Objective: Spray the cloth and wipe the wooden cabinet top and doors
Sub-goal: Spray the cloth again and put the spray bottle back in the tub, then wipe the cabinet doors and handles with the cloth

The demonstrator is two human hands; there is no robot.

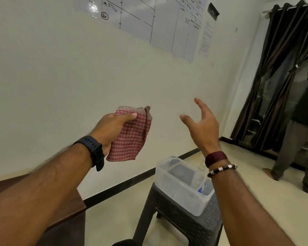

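Note:
My left hand is raised in front of the wall and grips a folded red-and-white checked cloth, which hangs down from my fingers. To its right my right hand is lifted with fingers spread and holds nothing. The brown wooden cabinet top shows only as a corner at the lower left, mostly hidden under my left forearm. A clear bottle with a blue label lies inside the plastic tub, partly behind my right wrist.
A clear plastic tub sits on a dark woven-pattern stool right of the cabinet. Another person stands at the far right by dark curtains. A whiteboard sheet hangs on the cream wall.

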